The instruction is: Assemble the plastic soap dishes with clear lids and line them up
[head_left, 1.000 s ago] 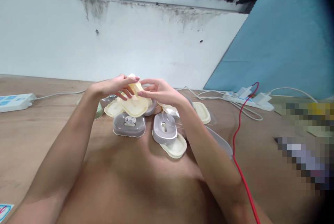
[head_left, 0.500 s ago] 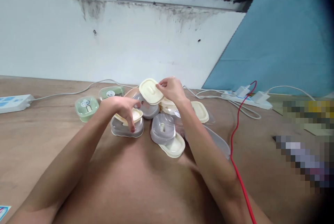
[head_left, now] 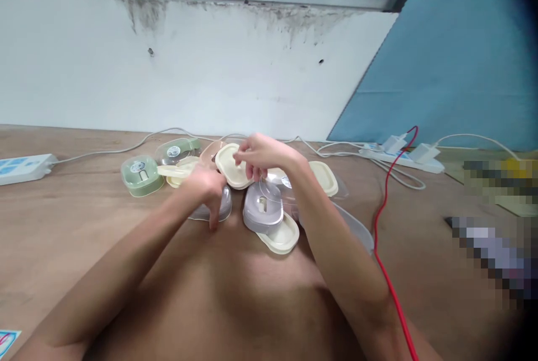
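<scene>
Both hands reach in among pale plastic boxes and lids on a brown wooden table [head_left: 84,226].
With the grey translucent rounded box [head_left: 263,216] as clock centre, the left hand [head_left: 207,186] is at ten, thumb pointing down beside a second grey translucent box [head_left: 223,204] at nine; a tilted cream plastic lid [head_left: 174,172] shows just beyond it. Its other fingers are hidden, so I cannot tell how open it is or whether it holds anything. The right hand [head_left: 264,154], at twelve, is partly open, fingers loosely bent over a cream rounded-square lid [head_left: 230,169] at eleven; I cannot tell whether it grips. A cream oval lid [head_left: 288,235] lies at five, partly under the centre box.
</scene>
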{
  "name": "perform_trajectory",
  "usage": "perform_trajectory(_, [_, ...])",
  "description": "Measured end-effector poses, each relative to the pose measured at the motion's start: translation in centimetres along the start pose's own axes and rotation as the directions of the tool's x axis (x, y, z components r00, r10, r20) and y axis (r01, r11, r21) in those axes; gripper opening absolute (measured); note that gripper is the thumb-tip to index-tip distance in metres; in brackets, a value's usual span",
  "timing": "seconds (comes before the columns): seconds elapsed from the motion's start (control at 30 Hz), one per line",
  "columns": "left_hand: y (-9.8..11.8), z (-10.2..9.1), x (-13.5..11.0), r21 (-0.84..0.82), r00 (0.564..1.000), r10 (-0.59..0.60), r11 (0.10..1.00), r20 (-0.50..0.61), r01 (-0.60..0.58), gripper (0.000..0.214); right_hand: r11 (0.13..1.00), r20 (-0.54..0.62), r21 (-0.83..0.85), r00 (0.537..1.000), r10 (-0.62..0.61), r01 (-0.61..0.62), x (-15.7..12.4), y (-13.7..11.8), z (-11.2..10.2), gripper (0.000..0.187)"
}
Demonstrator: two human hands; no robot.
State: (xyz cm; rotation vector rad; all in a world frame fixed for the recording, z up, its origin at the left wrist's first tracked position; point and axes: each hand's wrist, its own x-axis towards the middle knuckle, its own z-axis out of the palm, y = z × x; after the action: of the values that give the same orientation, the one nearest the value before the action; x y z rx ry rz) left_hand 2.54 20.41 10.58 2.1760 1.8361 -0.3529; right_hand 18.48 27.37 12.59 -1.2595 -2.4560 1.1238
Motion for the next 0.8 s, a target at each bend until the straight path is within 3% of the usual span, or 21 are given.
perform_trajectory(0.07, [2.0, 1.0, 0.4, 0.070, 0.999, -0.037, 0.997, 0.039, 0.034, 0.090, 0.997, 0.275, 0.006, 0.958, 0.075, -0.080, -0.3, 0.1, 0.2, 0.014])
perform_trajectory(0.1, [2.5, 1.2, 0.4, 0.091, 0.997, -0.049, 0.995, 0.059, 0.043, 0.091, 0.995, 0.357, 0.000, 0.929, 0.093, -0.099, -0.4, 0.2, 0.3, 0.013])
perform_trajectory(0.17, [2.2, 0.8, 0.1, 0.065, 0.995, -0.040, 0.997, 0.091, 0.034, 0.089, 0.995, 0.406, -0.019, 0.909, 0.095, -0.095, -0.7, 0.4, 0.2, 0.014])
perform_trajectory(0.23, [0.7, -0.4, -0.6, 0.038, 0.991, -0.030, 0.999, 0.127, 0.025, 0.084, 0.996, 0.369, -0.064, 0.926, 0.084, -0.065, -0.9, 0.8, -0.2, 0.021])
perform_trajectory(0.33, [-2.2, -2.8, -2.1, -0.063, 0.996, 0.016, 0.998, 0.083, -0.011, 0.080, 0.998, 0.315, -0.049, 0.949, -0.025, 0.043, -1.1, 1.3, -0.7, 0.071])
perform_trajectory(0.4, [-3.7, -4.0, -2.9, -0.182, 0.997, 0.083, 0.980, -0.005, -0.082, 0.080, 0.983, 0.302, 0.095, 0.937, -0.177, 0.155, -1.1, 1.3, -0.7, 0.093])
perform_trajectory(0.53, [-5.2, -5.0, -3.3, -0.393, 0.977, 0.200, 0.895, -0.072, -0.212, 0.065, 0.895, 0.203, 0.349, 0.911, -0.360, 0.277, -0.7, 0.6, 0.2, 0.068])
perform_trajectory(0.8, [-7.0, -4.4, -2.3, -0.613, 0.960, 0.280, 0.755, -0.021, -0.233, 0.067, 0.837, 0.039, 0.477, 0.945, -0.325, 0.268, 0.0, 0.3, 1.5, 0.043])
